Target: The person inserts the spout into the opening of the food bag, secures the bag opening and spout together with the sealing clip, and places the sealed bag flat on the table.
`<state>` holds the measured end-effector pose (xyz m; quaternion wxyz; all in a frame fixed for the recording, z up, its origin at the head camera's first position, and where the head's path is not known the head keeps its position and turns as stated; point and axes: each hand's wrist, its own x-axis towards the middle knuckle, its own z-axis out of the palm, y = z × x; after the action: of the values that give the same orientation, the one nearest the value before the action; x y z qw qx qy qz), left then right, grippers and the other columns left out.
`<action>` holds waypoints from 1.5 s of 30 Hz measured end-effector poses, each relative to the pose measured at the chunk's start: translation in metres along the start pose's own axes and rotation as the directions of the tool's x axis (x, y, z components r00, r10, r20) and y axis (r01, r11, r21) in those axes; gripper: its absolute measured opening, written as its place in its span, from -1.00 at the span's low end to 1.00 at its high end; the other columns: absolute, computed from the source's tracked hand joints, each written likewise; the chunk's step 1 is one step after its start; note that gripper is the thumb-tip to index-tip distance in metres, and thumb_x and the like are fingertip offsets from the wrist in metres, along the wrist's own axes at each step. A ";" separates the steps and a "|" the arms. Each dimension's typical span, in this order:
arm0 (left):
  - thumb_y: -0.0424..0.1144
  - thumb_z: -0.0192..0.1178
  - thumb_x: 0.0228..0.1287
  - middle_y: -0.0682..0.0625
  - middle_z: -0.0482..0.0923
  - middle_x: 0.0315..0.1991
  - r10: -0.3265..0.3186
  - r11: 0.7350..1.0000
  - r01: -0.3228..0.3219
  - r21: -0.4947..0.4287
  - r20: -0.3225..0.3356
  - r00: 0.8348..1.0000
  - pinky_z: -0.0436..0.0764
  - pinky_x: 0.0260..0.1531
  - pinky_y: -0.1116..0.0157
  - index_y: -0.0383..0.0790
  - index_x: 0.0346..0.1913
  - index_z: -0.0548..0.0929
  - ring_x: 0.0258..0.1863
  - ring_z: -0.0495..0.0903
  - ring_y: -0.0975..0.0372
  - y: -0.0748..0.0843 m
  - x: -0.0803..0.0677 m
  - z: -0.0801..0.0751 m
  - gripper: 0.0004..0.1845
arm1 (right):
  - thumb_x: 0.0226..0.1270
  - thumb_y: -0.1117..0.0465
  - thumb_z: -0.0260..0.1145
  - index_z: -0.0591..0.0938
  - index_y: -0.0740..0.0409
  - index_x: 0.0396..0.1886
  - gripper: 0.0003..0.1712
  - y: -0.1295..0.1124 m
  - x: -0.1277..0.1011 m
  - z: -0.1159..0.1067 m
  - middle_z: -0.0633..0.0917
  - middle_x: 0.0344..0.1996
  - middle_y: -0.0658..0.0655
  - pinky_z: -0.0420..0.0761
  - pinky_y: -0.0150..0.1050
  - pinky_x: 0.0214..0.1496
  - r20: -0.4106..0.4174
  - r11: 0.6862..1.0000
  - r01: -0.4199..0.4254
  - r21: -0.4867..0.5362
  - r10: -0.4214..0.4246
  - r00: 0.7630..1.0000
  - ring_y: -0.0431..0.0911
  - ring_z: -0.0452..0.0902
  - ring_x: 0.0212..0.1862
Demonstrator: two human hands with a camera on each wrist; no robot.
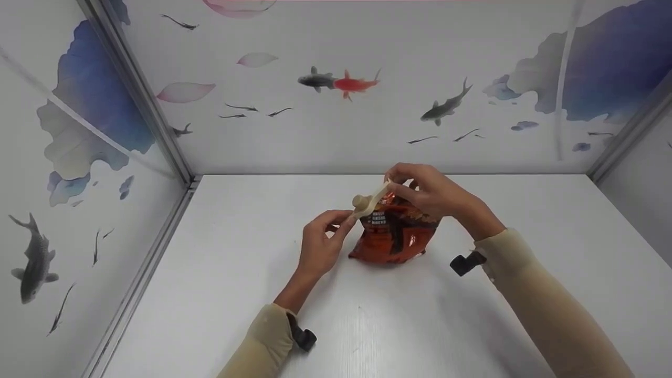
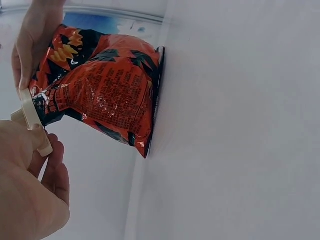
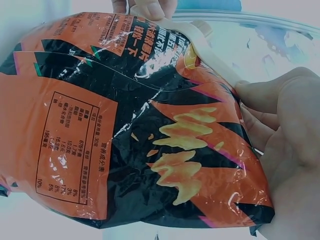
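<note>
An orange and black snack bag (image 1: 395, 233) stands on the white table (image 1: 220, 262), its top held in a long cream clip (image 1: 370, 200). My left hand (image 1: 320, 247) pinches the clip's lower left end. My right hand (image 1: 428, 191) grips the clip's upper end at the top of the bag. In the left wrist view the bag (image 2: 102, 87) and the clip (image 2: 31, 117) show beside my left hand (image 2: 27, 185). The right wrist view is filled by the bag (image 3: 120, 125), with the clip (image 3: 192, 42) along its top and my right hand (image 3: 287, 145) at its right edge.
The table is enclosed by white walls (image 1: 336, 94) painted with fish and lotus leaves, at the back and on both sides. Metal corner posts (image 1: 142, 100) run down at the back left and back right. Black wrist camera mounts (image 1: 464, 262) sit on both sleeves.
</note>
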<state>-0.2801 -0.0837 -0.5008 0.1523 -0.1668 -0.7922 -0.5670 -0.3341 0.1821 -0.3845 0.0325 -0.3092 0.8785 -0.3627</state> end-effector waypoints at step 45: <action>-0.03 0.49 0.43 0.04 0.68 0.28 -0.039 0.997 0.048 -0.067 0.128 0.991 0.76 0.21 0.03 0.00 0.42 0.56 0.22 0.71 0.02 0.000 -0.005 0.013 -0.42 | 0.51 -0.05 0.49 0.61 0.03 0.34 -0.46 0.008 -0.047 -0.007 0.78 0.14 0.09 0.78 -0.04 0.20 -0.149 0.993 -0.052 -0.105 0.036 0.988 -0.02 0.72 0.17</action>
<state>-0.2760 -0.0718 -0.5073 0.0831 -0.1903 -0.7834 -0.5858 -0.3025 0.2173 -0.3925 -0.0409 -0.2637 0.9035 -0.3355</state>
